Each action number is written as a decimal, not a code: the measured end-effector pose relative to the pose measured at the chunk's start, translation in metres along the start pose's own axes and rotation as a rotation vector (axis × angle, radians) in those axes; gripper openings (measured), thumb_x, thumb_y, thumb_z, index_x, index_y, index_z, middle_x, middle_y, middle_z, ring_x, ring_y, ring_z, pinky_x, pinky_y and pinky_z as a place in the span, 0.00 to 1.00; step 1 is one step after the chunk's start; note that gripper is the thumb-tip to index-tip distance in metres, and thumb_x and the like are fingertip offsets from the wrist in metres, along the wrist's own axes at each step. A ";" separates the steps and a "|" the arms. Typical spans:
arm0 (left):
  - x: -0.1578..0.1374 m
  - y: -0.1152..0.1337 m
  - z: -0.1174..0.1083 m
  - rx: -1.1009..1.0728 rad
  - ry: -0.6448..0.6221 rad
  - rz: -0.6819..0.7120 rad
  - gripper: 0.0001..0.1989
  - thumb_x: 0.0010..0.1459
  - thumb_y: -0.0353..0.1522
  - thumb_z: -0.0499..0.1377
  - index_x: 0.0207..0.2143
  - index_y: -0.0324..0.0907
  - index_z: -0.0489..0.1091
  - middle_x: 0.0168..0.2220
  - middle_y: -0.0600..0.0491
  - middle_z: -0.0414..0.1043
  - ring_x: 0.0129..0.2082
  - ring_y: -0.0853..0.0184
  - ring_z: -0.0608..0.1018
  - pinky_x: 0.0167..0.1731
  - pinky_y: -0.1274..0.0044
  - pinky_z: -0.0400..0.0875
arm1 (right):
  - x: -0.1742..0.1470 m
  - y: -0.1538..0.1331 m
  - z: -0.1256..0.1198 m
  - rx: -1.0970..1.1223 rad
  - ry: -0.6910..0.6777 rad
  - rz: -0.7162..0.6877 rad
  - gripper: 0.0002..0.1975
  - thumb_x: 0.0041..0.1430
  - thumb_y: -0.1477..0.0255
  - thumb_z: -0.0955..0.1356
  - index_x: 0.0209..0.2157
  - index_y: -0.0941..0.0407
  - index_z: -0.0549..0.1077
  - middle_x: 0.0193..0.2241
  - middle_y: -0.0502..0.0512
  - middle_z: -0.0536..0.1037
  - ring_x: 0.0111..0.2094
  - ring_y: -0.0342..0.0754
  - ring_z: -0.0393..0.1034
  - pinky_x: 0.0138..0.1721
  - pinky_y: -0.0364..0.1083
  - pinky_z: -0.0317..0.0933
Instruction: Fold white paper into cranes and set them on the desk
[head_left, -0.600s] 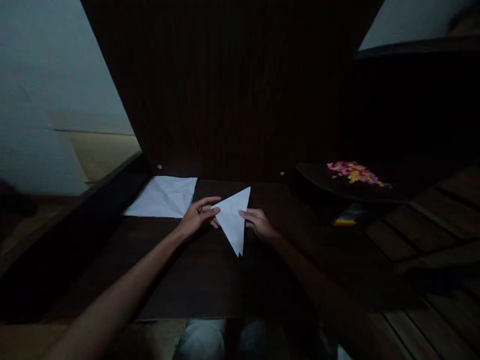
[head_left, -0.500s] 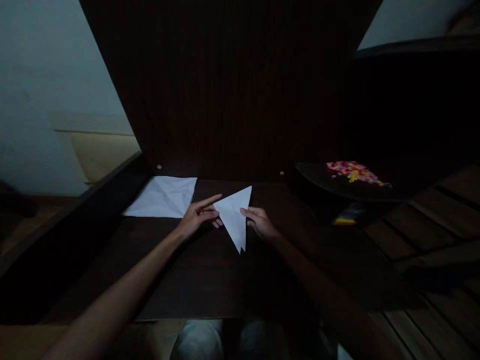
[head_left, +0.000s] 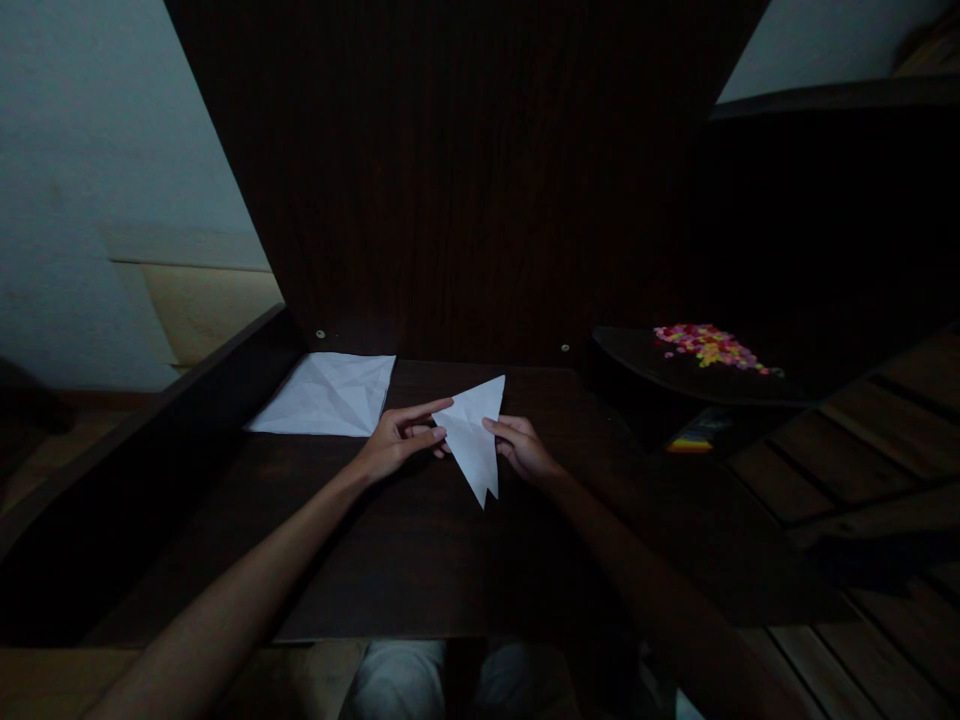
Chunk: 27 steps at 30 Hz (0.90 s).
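Observation:
Between my hands, above the dark wooden desk, is a folded sheet of white paper point(head_left: 472, 435), roughly a triangle with two points at its lower end. My left hand point(head_left: 397, 438) grips its left corner, the thumb in front and the index finger stretched along the upper edge. Its other fingers are partly behind the paper. On the right edge, my right hand point(head_left: 523, 447) pinches the paper with the thumb on the front face; its fingertips are hidden behind. A stack of creased white paper sheets point(head_left: 330, 393) lies flat on the desk, just beyond my left hand.
The dark desk point(head_left: 420, 570) has a raised side panel point(head_left: 150, 440) on the left and a tall back panel point(head_left: 465, 180). At right, a curved shelf point(head_left: 630, 350) bears a heap of small pink, red and yellow pieces point(head_left: 712, 345). Wooden floor planks point(head_left: 877, 440) show beyond.
My left hand has shifted slightly right, and its thumb and index finger have closed onto the paper's left corner. The paper has turned a little; the gap between its lower points looks wider.

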<state>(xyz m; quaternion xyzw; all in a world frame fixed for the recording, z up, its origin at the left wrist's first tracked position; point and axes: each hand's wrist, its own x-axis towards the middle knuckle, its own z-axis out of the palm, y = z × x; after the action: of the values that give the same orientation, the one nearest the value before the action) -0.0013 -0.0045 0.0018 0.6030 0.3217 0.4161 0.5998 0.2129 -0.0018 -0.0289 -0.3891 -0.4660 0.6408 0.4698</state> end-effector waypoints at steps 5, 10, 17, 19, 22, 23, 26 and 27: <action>0.001 -0.004 -0.001 0.093 0.054 0.009 0.27 0.50 0.36 0.63 0.52 0.36 0.67 0.31 0.49 0.77 0.27 0.66 0.78 0.33 0.71 0.74 | -0.001 0.000 0.000 0.005 -0.024 0.033 0.11 0.46 0.63 0.71 0.27 0.57 0.76 0.23 0.53 0.75 0.23 0.44 0.67 0.22 0.42 0.59; 0.005 -0.006 -0.002 0.167 0.126 0.125 0.19 0.46 0.37 0.65 0.42 0.39 0.74 0.52 0.43 0.69 0.47 0.57 0.74 0.45 0.65 0.71 | -0.001 0.002 0.001 -0.021 -0.106 0.047 0.15 0.47 0.61 0.70 0.23 0.60 0.73 0.17 0.52 0.72 0.17 0.43 0.65 0.18 0.42 0.59; 0.006 -0.007 0.000 0.209 0.188 0.046 0.22 0.45 0.37 0.65 0.43 0.37 0.73 0.45 0.44 0.75 0.41 0.59 0.77 0.43 0.68 0.72 | -0.001 0.002 0.001 -0.003 -0.170 0.074 0.19 0.47 0.56 0.70 0.24 0.60 0.71 0.17 0.53 0.73 0.17 0.44 0.67 0.17 0.42 0.61; 0.006 -0.009 0.000 0.239 0.212 0.034 0.20 0.46 0.38 0.65 0.41 0.37 0.74 0.40 0.46 0.77 0.36 0.61 0.78 0.38 0.70 0.73 | 0.001 0.002 0.000 0.051 -0.162 0.080 0.23 0.48 0.51 0.67 0.24 0.60 0.71 0.18 0.53 0.72 0.17 0.44 0.67 0.16 0.42 0.61; 0.007 -0.011 -0.002 0.266 0.224 0.046 0.16 0.47 0.39 0.64 0.35 0.36 0.75 0.33 0.49 0.78 0.30 0.64 0.78 0.32 0.74 0.73 | 0.004 0.000 -0.003 0.124 -0.160 0.091 0.29 0.51 0.46 0.60 0.27 0.59 0.71 0.18 0.54 0.71 0.18 0.45 0.67 0.15 0.42 0.61; 0.007 -0.012 -0.002 0.268 0.220 0.051 0.15 0.47 0.39 0.64 0.34 0.36 0.75 0.32 0.50 0.78 0.29 0.65 0.78 0.31 0.75 0.72 | 0.004 -0.001 -0.004 0.136 -0.153 0.089 0.30 0.52 0.45 0.58 0.28 0.59 0.71 0.18 0.54 0.71 0.18 0.45 0.66 0.15 0.42 0.61; 0.008 -0.013 -0.003 0.231 0.219 0.070 0.15 0.48 0.39 0.63 0.33 0.36 0.74 0.31 0.50 0.77 0.29 0.65 0.77 0.30 0.76 0.72 | 0.005 -0.004 -0.006 0.143 -0.041 0.038 0.29 0.54 0.47 0.56 0.32 0.58 0.71 0.21 0.54 0.72 0.20 0.46 0.67 0.16 0.43 0.61; 0.007 -0.014 -0.003 0.210 0.218 0.067 0.15 0.49 0.39 0.63 0.34 0.36 0.74 0.32 0.49 0.77 0.31 0.65 0.78 0.31 0.76 0.72 | 0.005 -0.005 -0.006 0.136 0.024 0.010 0.28 0.54 0.48 0.56 0.33 0.57 0.71 0.23 0.54 0.73 0.21 0.46 0.67 0.18 0.43 0.61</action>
<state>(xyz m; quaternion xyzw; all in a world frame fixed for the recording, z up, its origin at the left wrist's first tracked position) 0.0005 0.0047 -0.0110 0.6239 0.4063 0.4633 0.4807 0.2183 0.0054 -0.0262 -0.3662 -0.4136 0.6686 0.4978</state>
